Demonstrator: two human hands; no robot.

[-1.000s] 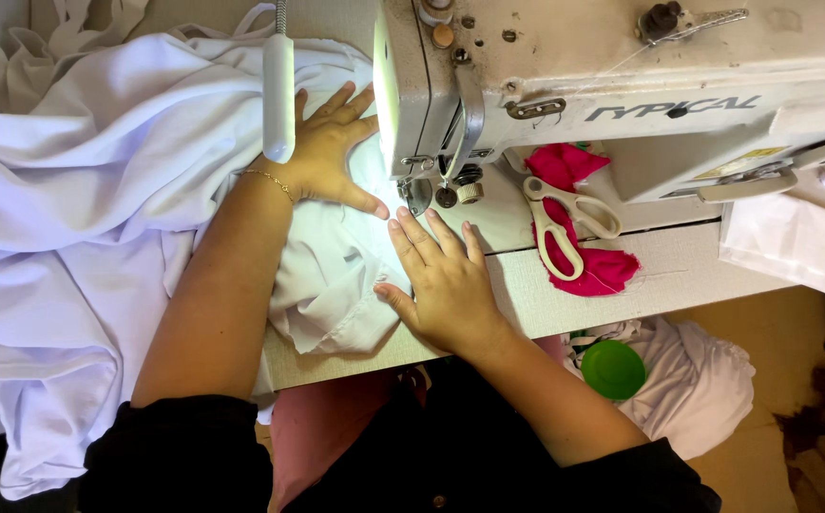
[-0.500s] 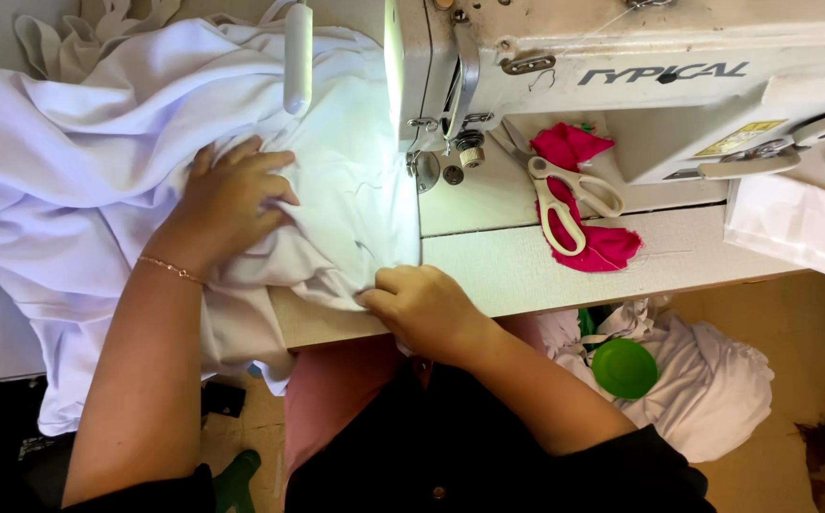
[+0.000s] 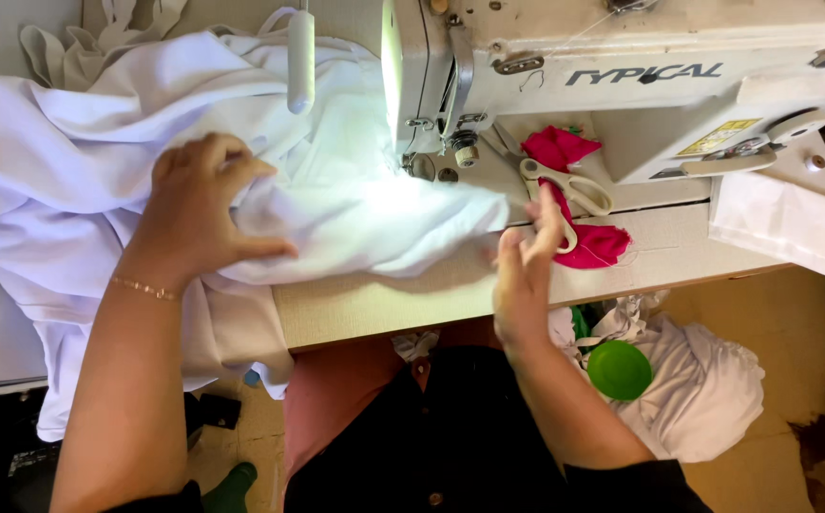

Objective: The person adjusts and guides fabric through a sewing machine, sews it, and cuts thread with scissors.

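A sewing workshop: an industrial sewing machine (image 3: 622,85) (lamp lit), scissors (image 3: 565,195), heaped white fabric (image 3: 61,180).
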